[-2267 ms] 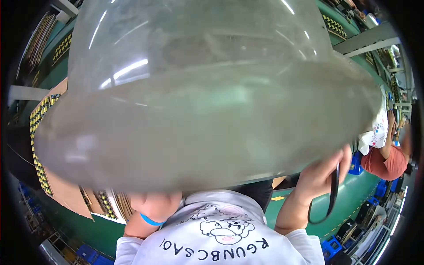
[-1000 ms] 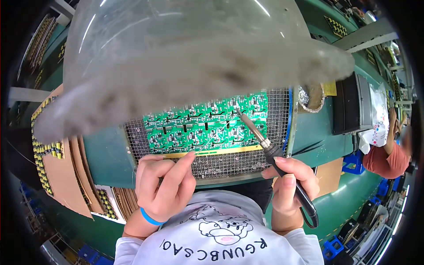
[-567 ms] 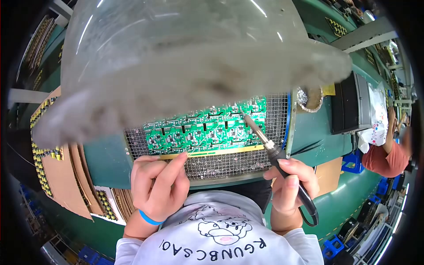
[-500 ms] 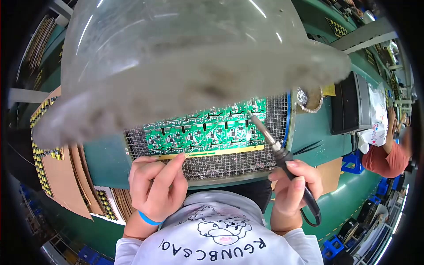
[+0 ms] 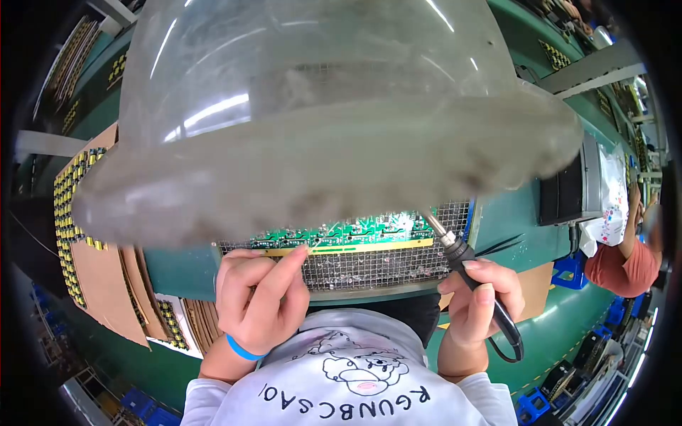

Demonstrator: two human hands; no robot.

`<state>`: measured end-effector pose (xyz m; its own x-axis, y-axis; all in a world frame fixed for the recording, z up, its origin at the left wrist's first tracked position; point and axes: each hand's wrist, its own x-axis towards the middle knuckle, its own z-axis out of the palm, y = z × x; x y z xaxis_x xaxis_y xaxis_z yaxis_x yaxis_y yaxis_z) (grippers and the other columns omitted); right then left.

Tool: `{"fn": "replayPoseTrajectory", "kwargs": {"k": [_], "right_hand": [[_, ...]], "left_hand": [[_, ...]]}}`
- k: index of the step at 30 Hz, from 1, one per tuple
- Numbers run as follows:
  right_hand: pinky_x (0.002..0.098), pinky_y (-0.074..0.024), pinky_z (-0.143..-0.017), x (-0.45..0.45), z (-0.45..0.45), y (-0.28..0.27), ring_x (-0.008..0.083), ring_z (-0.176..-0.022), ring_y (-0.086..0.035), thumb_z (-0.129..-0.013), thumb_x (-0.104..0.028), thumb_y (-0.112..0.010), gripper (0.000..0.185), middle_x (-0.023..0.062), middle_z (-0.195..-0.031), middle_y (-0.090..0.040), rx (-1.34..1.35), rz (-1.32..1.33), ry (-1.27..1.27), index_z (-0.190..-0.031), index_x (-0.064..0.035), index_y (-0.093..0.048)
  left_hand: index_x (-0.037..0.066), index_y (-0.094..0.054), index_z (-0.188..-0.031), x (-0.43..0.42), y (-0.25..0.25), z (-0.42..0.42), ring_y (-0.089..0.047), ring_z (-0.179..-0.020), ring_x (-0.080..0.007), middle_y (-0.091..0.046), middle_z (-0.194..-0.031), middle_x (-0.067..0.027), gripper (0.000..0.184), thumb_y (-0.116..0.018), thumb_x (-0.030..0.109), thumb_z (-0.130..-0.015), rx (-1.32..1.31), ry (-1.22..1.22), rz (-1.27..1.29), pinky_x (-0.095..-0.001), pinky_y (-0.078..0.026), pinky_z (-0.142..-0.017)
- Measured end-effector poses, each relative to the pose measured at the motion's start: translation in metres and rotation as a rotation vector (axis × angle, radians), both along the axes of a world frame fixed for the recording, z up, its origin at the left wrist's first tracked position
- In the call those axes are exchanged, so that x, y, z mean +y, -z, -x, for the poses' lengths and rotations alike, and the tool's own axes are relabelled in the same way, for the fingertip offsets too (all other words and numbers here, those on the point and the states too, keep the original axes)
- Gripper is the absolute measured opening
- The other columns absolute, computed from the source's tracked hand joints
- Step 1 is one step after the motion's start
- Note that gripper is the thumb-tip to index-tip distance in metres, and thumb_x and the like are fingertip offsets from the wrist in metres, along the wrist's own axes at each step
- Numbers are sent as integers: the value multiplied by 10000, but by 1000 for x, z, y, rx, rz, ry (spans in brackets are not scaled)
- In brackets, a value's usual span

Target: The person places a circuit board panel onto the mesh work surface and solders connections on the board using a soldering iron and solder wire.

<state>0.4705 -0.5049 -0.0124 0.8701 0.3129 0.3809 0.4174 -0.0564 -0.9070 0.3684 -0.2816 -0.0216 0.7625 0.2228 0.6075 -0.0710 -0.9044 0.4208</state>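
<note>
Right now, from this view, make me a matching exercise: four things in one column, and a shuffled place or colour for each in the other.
Things:
1. Soldering iron
2. Wristband
3. Circuit board panel
4. Black box

Places or colours:
A. Green, on wire mesh
B. On the green bench, toward the picture's right
C. In the right hand
D. Blue

Right pairs: 1-C, 2-D, 3-A, 4-B.

Shield (image 5: 327, 170) now hides more circuit board (image 5: 359, 233) — soldering iron's (image 5: 460, 254) tip too.
</note>
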Motion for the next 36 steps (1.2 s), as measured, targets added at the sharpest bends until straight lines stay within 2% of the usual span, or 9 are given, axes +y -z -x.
{"fn": "replayPoseTrajectory", "kwargs": {"k": [3, 4, 10, 12, 26, 32, 33, 34, 36], "right_hand": [[312, -508, -540, 1, 0, 2, 222, -546, -640, -878, -177, -563, 200, 121, -659, -645, 10, -10, -26, -957, 2, -604], [313, -507, -536, 2, 0, 3, 222, -547, -641, -874, -166, -563, 197, 122, -661, -647, 15, -15, -35, -964, 5, -601], [265, -452, -507, -4, 0, 9, 166, -494, -584, -905, -214, -543, 258, 131, -663, -620, 17, -190, 234, -936, 36, -592], [260, -449, -497, -5, -2, 7, 165, -478, -577, -904, -226, -549, 269, 131, -659, -618, 20, -156, 204, -923, 37, -600], [259, -508, -527, -7, -7, 8, 159, -518, -618, -838, -73, -527, 174, 142, -765, -677, 64, -128, 137, -894, 48, -638], [269, -486, -498, -12, -6, 6, 154, -497, -597, -879, -149, -530, 221, 138, -705, -653, 41, -115, 145, -902, 51, -622], [275, -450, -515, -17, -7, 11, 170, -488, -533, -918, -162, -444, 257, 187, -914, -591, -48, -110, 95, -940, 73, -546], [264, -459, -504, -10, -4, 14, 168, -474, -567, -908, -202, -513, 281, 169, -778, -623, -26, -240, 264, -943, 71, -571], [272, -465, -539, -20, -11, 17, 167, -480, -557, -915, -193, -491, 285, 181, -833, -607, -41, -235, 267, -959, 80, -558]], "left_hand": [[65, -718, -982, -1, 0, 0, -484, -639, -190, -498, -777, -34, 395, -674, -70, -613, -7, 24, -8, -315, -467, -586], [39, -699, -985, -2, -1, 2, -488, -656, -198, -503, -778, -48, 358, -632, -84, -656, 28, 18, 3, -325, -462, -614], [22, -682, -992, -7, -6, -2, -496, -678, -209, -509, -804, -63, 325, -598, -96, -701, 81, 33, 4, -338, -454, -636], [62, -713, -993, -7, -3, -9, -492, -651, -192, -501, -804, -31, 412, -665, -59, -602, -16, 107, -21, -295, -458, -573], [39, -704, -1005, -16, -1, -22, -506, -679, -195, -498, -800, -41, 384, -683, -67, -637, 16, 135, -28, -319, -494, -604], [40, -704, -1003, -13, -3, -17, -507, -671, -208, -502, -799, -44, 388, -686, -79, -634, 9, 122, -11, -315, -477, -589], [39, -704, -1001, -11, -2, -15, -508, -670, -210, -503, -800, -44, 387, -683, -86, -636, 3, 97, -18, -317, -472, -584], [38, -704, -999, -8, -1, -13, -509, -670, -211, -504, -801, -44, 385, -680, -92, -637, -4, 71, -26, -320, -467, -578], [39, -704, -992, -3, -2, -8, -510, -666, -208, -507, -799, -44, 375, -673, -100, -645, 2, 41, -31, -326, -467, -590]]}}
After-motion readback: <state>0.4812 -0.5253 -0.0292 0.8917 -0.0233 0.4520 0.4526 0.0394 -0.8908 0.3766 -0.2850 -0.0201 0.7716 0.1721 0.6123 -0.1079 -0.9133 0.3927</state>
